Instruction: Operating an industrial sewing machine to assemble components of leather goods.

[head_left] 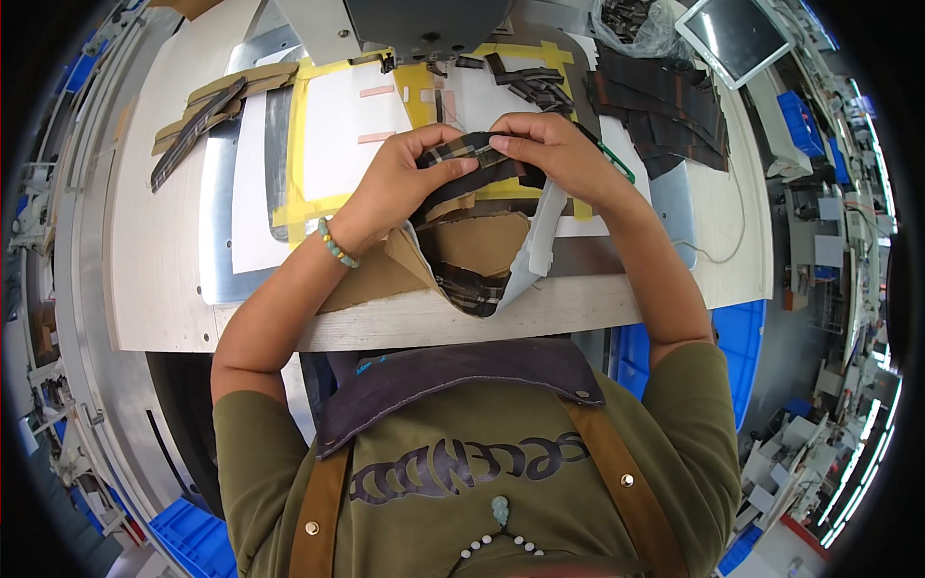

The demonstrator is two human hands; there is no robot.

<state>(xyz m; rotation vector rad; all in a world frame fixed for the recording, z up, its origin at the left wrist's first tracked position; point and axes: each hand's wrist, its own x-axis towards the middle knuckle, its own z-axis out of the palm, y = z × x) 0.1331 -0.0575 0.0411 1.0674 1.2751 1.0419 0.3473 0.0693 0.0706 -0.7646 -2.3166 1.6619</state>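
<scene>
Between both hands, in front of the machine head, stretches a plaid fabric piece (464,146) in dark and tan checks. My left hand (409,178) pinches it between thumb and fingers from the left. My right hand (559,156) pinches its other end, thumb on top. Below hangs a looped piece with a tan inner face (479,241), a white-grey edge (546,226) and a plaid bottom (469,285) at the table's front edge. A green-edged tool (617,162) shows beside my right hand; I cannot tell whether that hand holds it.
The machine head (429,24) overhangs a white plate framed with yellow tape (297,144). Small plaid strips (532,85) lie beneath it. Tan and plaid strips (217,111) lie left, dark plaid panels (665,106) right. A screen (737,40) and plastic bag (644,27) stand behind.
</scene>
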